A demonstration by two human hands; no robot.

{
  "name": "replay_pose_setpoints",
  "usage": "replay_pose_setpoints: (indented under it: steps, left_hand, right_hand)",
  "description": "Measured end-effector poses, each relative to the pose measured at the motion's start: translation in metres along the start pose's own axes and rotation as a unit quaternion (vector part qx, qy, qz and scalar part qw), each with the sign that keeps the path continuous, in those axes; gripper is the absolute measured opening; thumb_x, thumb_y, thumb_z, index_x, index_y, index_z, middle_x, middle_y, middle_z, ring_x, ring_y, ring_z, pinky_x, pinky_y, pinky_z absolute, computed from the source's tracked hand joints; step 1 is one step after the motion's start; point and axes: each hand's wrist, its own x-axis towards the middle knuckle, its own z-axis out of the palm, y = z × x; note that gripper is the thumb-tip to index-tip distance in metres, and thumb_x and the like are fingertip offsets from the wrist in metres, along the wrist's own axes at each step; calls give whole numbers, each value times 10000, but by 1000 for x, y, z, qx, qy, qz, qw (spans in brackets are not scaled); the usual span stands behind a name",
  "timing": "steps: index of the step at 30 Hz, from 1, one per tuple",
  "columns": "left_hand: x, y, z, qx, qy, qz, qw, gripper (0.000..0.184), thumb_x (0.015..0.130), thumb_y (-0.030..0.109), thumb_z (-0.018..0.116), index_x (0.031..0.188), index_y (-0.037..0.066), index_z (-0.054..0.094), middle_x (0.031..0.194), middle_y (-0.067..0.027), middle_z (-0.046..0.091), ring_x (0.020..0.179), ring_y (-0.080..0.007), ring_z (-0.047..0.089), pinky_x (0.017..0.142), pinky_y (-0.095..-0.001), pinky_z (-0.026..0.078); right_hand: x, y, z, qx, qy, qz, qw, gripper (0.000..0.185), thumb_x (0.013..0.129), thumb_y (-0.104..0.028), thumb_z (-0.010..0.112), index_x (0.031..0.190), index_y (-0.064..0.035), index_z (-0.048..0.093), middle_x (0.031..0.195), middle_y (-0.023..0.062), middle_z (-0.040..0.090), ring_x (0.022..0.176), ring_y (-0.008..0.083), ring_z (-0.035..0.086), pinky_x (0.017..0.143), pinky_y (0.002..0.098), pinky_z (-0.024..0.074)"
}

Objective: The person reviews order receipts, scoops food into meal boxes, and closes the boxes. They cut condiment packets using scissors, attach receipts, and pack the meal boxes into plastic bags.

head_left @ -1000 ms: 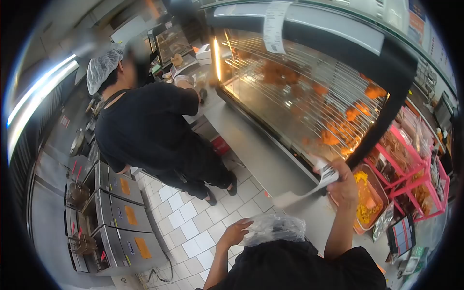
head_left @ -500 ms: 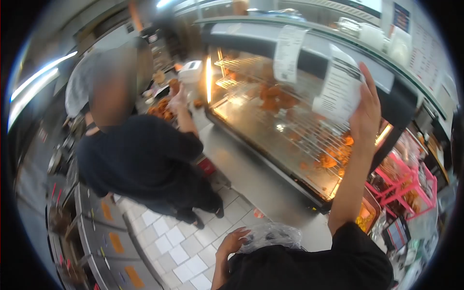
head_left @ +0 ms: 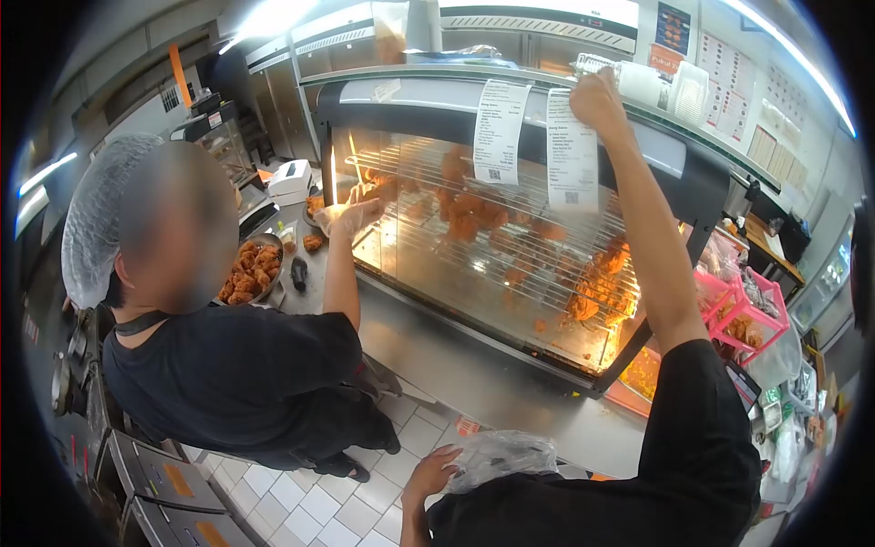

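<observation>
My right hand (head_left: 598,102) is raised to the top edge of a glass-fronted warming cabinet (head_left: 365,102). Its fingers are closed at the upper end of a printed receipt (head_left: 571,159), which hangs down over the glass. To the left hangs a second receipt (head_left: 499,132). Fried chicken (head_left: 597,287) lies on wire racks inside the cabinet. Low in front of my body, my left hand (head_left: 432,476) has its fingers curled at the edge of a crumpled clear plastic bag (head_left: 506,459); its fingertips are partly hidden.
A co-worker (head_left: 228,374) in a hairnet stands at left, a gloved hand (head_left: 354,217) by the cabinet's left end. A bowl of fried chicken (head_left: 248,273) and a white box (head_left: 290,180) are on the counter (head_left: 437,342). Pink baskets (head_left: 752,314) stand at right.
My right hand has lifted the receipt to the cabinet's top edge, where it now hangs straight beside the other. The co-worker's gloved hand has moved from above the chicken bowl toward the cabinet.
</observation>
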Motion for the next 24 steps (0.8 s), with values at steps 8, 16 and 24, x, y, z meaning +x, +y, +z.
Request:
replay_pose_setpoints:
  steps: [8,16,24]
  left_hand:
    - [-1,-7,-3,-24,-8,33,999,449,887,216,620,1333,182,577,1417,-139,499,1299,-330,468,1071,-382,386]
    - [-11,-13,-7,-23,1,34,999,481,871,196,637,1345,181,561,1418,-155,491,1289,-330,480,1065,-391,397]
    - [-17,-6,-16,-26,-5,56,998,494,867,183,635,1353,170,548,1414,-159,490,1277,-349,485,1055,-394,407]
  right_hand:
    - [-19,-30,-30,-41,-71,44,996,327,945,-275,464,1028,-57,694,1073,179,667,1075,411,571,924,505,445]
    - [-19,-24,-20,-48,-76,64,994,431,998,-410,370,1166,-150,670,1286,177,567,1234,397,464,1008,618,323]
    - [-17,-34,-45,-106,-203,77,970,481,996,-446,320,1269,-192,624,1363,165,509,1301,407,401,1052,630,261]
